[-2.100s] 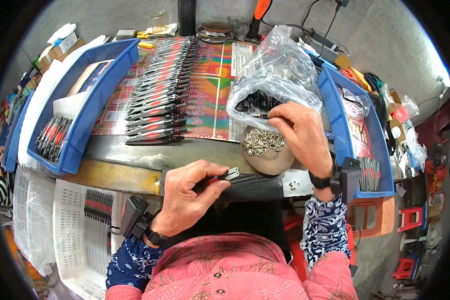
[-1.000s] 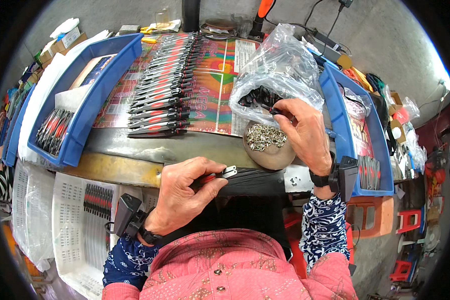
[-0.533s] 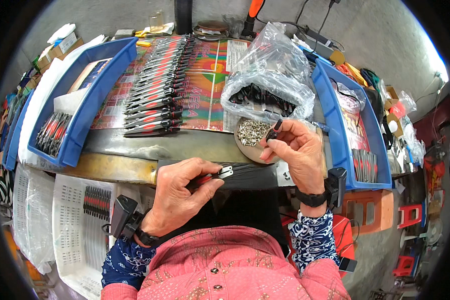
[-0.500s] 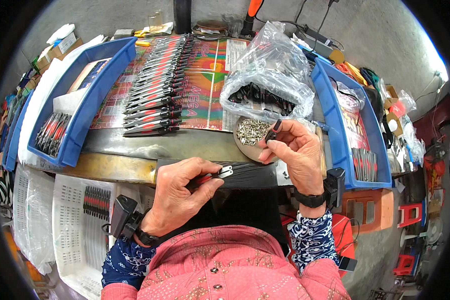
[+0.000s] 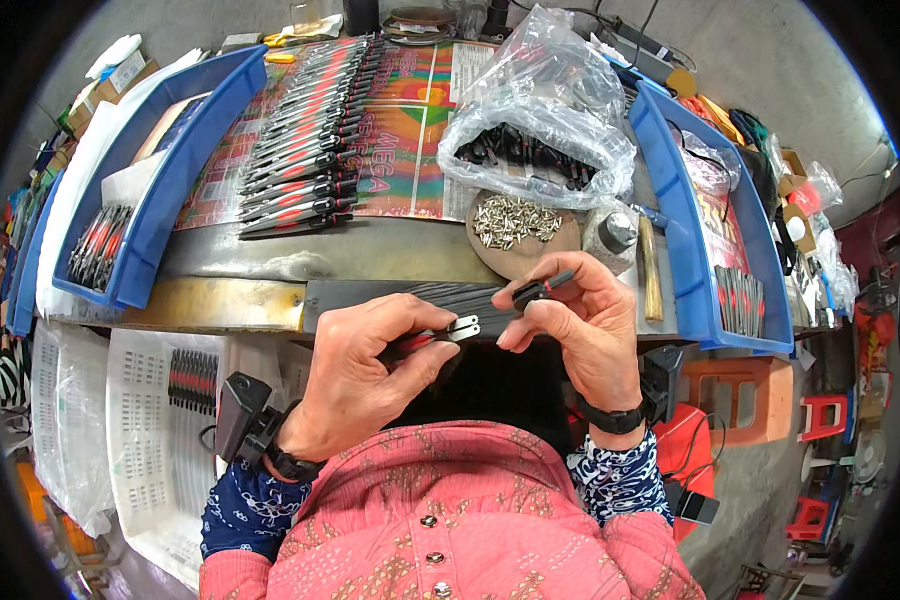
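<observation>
- Two hands meet just above the bench edge: our left hand [image 5: 370,365] pinches a black-and-red tool with a metal tip [image 5: 448,332].
- Our right hand [image 5: 575,325] holds a small black part [image 5: 538,291] between thumb and fingertips, just beside that metal tip.
- Beyond lie a round dish of screws [image 5: 515,222] and a clear bag of black parts [image 5: 540,130].

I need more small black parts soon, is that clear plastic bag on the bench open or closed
Open. The clear plastic bag gapes toward the person, its mouth spread wide, with the black parts showing inside.

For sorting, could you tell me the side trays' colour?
Blue, clearest in the head view: trays and.
</observation>
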Motion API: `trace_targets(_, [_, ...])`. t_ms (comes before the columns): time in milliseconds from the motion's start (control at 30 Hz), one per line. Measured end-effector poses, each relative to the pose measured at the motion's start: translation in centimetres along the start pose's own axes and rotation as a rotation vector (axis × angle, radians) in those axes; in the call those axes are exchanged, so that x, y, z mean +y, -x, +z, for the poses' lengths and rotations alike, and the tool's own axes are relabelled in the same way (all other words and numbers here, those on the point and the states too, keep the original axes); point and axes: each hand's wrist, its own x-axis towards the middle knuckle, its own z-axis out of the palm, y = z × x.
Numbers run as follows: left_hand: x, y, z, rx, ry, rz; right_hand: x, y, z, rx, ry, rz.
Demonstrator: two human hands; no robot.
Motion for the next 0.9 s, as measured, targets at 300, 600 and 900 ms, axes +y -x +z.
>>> trace_targets(300, [0.2, 0.7, 0.3, -0.015, 0.015, 0.014, 0.7, 1.4, 1.0, 0.033, 0.111, -0.012])
trace_targets(600, [0.0, 1.4, 0.4, -0.021, 0.005, -0.015, 1.4, 2.2, 1.7, 0.046, 0.099, -0.009])
trace_targets(900, [-0.3, 1.9, 0.7, -0.029, -0.062, 0.044, 1.6, 2.7, 2.1, 0.013, 0.22, -0.06])
